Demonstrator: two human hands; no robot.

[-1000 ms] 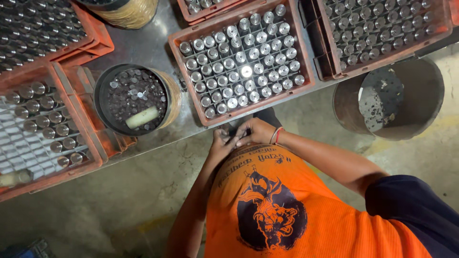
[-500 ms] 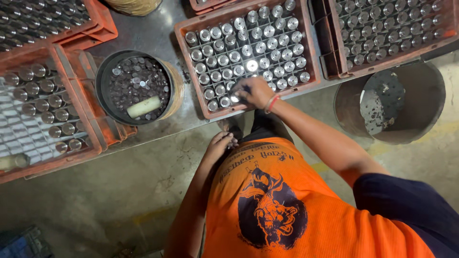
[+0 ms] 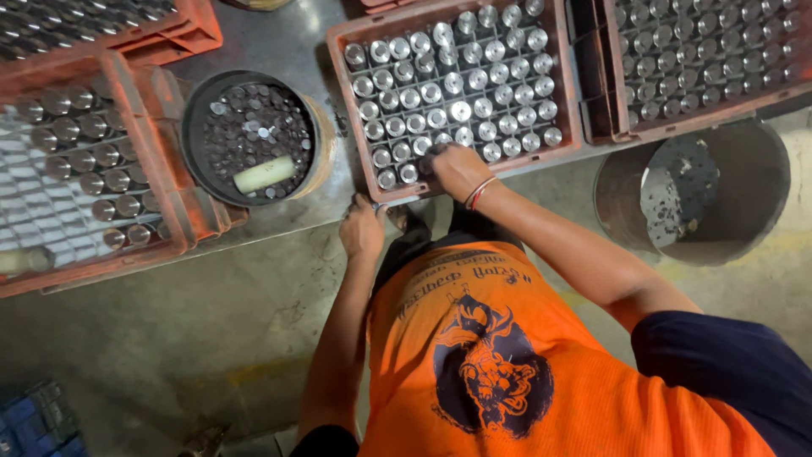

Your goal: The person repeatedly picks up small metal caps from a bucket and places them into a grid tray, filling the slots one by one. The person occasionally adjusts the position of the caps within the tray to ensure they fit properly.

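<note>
Shifted since earlier: right hand [image 3: 457, 167] now lower-centre in red crate [image 3: 338, 51], grip closed on a metal cylinder [image 3: 421, 145]. Left hand [image 3: 362, 230] grips worktop [image 3: 288, 51] edge. Risk: neighbouring cylinders could topple if nudged.

- Warm, fairly dim light from above; bright glare on metal cylinder tops [image 3: 461, 110].
- Deep shadow across concrete floor [image 3: 127, 355] at lower left.
- Slight motion softness; wide-angle bending near edges.
</note>
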